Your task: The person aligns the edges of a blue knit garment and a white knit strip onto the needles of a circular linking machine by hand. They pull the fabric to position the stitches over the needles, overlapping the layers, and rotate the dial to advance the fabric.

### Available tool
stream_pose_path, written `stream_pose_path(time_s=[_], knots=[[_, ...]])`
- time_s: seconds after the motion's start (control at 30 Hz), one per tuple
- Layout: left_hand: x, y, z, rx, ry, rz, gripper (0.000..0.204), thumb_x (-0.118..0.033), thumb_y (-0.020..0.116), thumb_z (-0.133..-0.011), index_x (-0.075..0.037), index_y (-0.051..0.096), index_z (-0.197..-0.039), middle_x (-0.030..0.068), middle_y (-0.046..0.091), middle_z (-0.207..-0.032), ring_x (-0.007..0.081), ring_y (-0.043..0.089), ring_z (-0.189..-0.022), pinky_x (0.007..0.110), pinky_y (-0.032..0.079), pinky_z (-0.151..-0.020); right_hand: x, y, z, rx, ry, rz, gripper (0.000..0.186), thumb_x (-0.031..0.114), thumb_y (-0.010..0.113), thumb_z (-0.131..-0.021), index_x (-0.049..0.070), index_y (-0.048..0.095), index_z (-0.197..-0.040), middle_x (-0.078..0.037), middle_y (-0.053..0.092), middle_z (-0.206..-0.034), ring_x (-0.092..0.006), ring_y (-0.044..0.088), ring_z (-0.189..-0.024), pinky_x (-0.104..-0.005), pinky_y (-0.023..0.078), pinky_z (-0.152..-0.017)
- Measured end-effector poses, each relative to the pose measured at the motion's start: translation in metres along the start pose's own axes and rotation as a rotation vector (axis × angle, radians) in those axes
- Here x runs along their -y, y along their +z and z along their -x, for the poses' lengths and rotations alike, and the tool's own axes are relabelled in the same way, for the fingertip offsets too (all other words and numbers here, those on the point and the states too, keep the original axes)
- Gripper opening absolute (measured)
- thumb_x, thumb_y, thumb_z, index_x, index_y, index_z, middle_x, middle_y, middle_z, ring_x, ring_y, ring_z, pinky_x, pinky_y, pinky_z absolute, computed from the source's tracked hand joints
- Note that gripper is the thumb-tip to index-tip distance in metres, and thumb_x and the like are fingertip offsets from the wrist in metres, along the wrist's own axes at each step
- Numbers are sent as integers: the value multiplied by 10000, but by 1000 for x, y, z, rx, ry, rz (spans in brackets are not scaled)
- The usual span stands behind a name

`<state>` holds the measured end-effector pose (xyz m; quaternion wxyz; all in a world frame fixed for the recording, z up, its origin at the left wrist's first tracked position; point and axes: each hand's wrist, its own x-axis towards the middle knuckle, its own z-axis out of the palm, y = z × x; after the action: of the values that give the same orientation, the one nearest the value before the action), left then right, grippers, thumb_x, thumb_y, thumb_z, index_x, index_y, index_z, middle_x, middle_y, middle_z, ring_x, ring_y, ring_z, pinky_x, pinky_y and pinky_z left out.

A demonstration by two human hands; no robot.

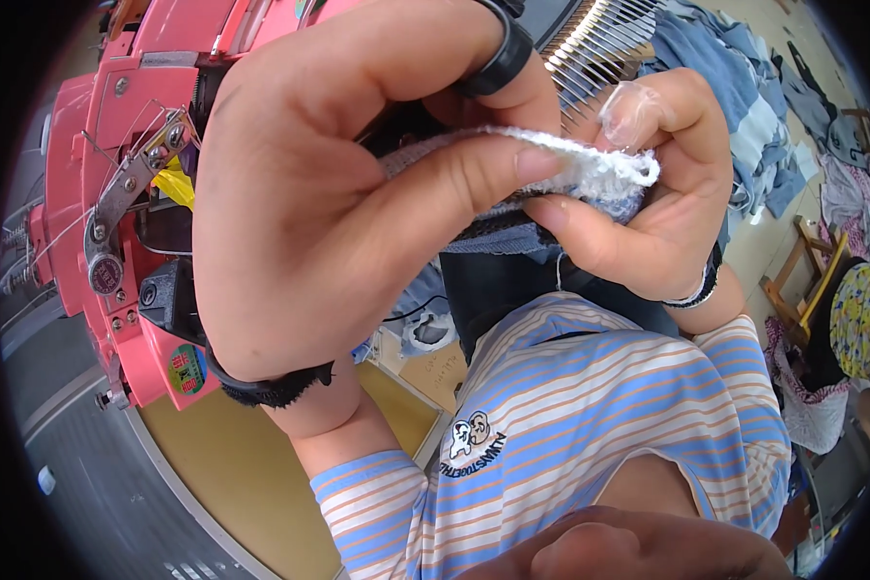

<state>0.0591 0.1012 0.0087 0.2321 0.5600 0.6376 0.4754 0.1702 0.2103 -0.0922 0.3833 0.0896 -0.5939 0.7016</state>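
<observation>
A knitted piece with a thick white edge and blue-grey fabric below is held up close between both hands. My left hand is large in the foreground, its thumb pressed on the white edge; its other fingers curl behind, and a black ring circles one of them. From the right, my right hand pinches the end of the same piece between thumb and fingers. Clear tape wraps one of its fingertips. Just beyond the fabric fans a row of metal needles, partly hidden by my hands.
A pink machine with a metal arm and threads stands at the left. At the far right lie heaped blue and grey garments, a wooden stool and yellow floral cloth. A tan panel is at lower left.
</observation>
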Motion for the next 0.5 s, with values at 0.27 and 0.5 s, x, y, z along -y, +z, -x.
stream_pose_path(time_s=[0.27,0.5], knots=[[-3,-5,0,12,2,-15,151,84,628,-695,103,548,-822,94,545,-735,152,482,-706,254,363,-643,6,3,-3,29,-13,41,457,-43,705,-619,77,411,-948,-53,514,-815,-94,517,-696,-210,405,-617],[-23,-1,-1,3,-250,-277,146,81,623,-716,100,554,-843,90,550,-765,136,481,-713,234,359,-642,7,2,0,-27,-9,238,452,-50,698,-627,75,420,-961,-54,542,-847,-101,546,-747,-219,428,-666]])
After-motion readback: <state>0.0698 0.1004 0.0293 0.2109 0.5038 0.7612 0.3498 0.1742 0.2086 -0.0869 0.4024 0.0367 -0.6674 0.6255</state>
